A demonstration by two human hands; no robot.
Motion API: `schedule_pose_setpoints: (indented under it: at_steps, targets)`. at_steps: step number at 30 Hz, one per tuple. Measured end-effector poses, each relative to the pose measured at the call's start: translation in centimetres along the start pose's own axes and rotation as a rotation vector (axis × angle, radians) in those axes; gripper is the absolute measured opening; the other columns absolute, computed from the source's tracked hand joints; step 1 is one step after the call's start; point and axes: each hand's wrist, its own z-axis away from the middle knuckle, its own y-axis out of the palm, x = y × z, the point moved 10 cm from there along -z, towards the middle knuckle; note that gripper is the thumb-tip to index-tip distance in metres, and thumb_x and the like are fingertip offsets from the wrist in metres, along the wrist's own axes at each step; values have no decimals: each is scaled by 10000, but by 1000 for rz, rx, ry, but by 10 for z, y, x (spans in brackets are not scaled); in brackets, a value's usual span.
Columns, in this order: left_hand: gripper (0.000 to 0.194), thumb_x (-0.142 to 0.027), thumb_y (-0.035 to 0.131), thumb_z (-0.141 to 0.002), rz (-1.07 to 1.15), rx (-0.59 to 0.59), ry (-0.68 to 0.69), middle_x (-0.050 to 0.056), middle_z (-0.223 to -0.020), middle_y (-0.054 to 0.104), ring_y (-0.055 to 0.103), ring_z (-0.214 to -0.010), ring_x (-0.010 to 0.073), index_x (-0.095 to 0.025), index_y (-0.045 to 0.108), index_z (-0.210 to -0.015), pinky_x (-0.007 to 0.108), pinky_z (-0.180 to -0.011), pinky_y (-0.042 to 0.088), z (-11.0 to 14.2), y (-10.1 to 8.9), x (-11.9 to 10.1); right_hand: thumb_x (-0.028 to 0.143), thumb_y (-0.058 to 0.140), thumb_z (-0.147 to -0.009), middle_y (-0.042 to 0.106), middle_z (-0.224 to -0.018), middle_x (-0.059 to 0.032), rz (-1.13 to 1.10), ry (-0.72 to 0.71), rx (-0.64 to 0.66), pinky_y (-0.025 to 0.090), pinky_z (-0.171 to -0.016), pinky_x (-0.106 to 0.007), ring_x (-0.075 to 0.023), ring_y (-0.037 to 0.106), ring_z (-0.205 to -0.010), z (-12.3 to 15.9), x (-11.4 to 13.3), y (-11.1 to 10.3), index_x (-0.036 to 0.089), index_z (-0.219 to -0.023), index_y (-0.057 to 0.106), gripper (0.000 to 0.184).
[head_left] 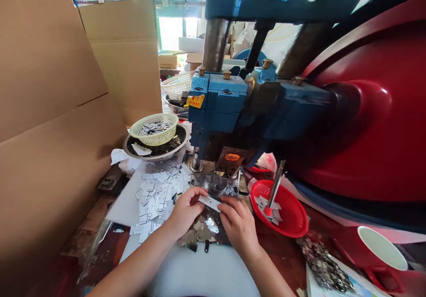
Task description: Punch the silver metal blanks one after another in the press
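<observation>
A small flat metal plate (210,202) is held between both hands just in front of the die (216,184) of a blue press machine (229,106). My left hand (186,210) pinches the plate's left end. Pinching its right end is my right hand (238,223). A pile of similar small metal plates (159,190) lies on a white sheet to the left of my left hand. More metal scraps (204,230) lie under the hands.
A red basket (293,223) with a few plates and a metal rod stands at the right. A cream basket (155,128) of plates sits in a metal bowl. Cardboard sheets (49,110) wall the left. A red flywheel cover (376,110) and a red cup (379,248) are right.
</observation>
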Motion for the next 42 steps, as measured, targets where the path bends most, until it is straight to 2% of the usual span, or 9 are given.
schedule_pose_setpoints:
  at_steps: [4,8,10,16,27,32,36,38,42]
  targets:
    - [196,-172,570,-719,-164,-13,4,16,-829,649,616,-766,168,-185,616,-909,287,-716,499,-7,1,-3,257,549,-849,676,-884,-51,-49,69,19,473,-795,-379,-200,610,-851,-3,-14,7,231,-833,639,95]
    - [119,-245,587,-777,-482,-47,157,16,-845,664,607,-782,180,-200,662,-859,308,-741,480,-29,8,-21,365,520,-864,654,-822,-55,-120,372,-35,476,-730,-358,-204,593,-790,-7,-57,17,214,-873,614,178]
    - [114,-245,581,-795,-608,-75,236,21,-861,654,596,-825,188,-204,673,-849,324,-783,467,-44,12,-29,379,509,-859,644,-858,-63,-141,454,-78,471,-726,-354,-210,581,-811,-12,-72,20,206,-926,605,209]
    - [136,-169,593,-760,-688,-131,270,57,-988,608,566,-977,210,-187,680,-864,368,-939,421,-77,15,-29,359,529,-790,605,-886,-87,-161,496,-103,454,-774,-391,-242,555,-869,-30,-95,31,190,-850,610,197]
    - [299,-118,492,-777,-690,81,258,45,-1015,669,592,-1010,210,-195,686,-991,349,-962,433,-95,30,-13,307,469,-771,624,-895,-80,-226,496,-60,467,-791,-366,-223,582,-872,-36,-98,45,181,-862,610,211]
    - [281,-117,514,-773,-721,54,296,52,-1030,651,585,-1013,214,-200,672,-991,351,-960,428,-91,29,-25,331,492,-786,627,-894,-83,-210,501,-73,466,-792,-376,-231,582,-870,-36,-96,38,183,-846,612,200]
    - [267,-201,528,-828,-734,-56,322,79,-1168,584,525,-1106,226,-190,612,-1081,375,-981,396,-66,5,-41,359,476,-844,627,-920,-74,-198,522,-81,471,-775,-362,-220,585,-871,-12,-94,22,196,-914,609,222]
    - [214,-219,507,-844,-785,-64,311,57,-1077,619,558,-1019,219,-210,633,-1017,373,-927,422,-46,-8,-42,325,469,-862,638,-873,-52,-160,494,14,474,-756,-342,-207,593,-839,3,-87,20,212,-884,620,190]
    - [186,-219,487,-849,-924,65,232,28,-898,646,579,-889,203,-227,673,-843,347,-832,446,-10,-14,-22,248,495,-863,665,-840,-30,47,299,331,451,-748,-342,-211,588,-833,22,-54,37,252,-866,671,177]
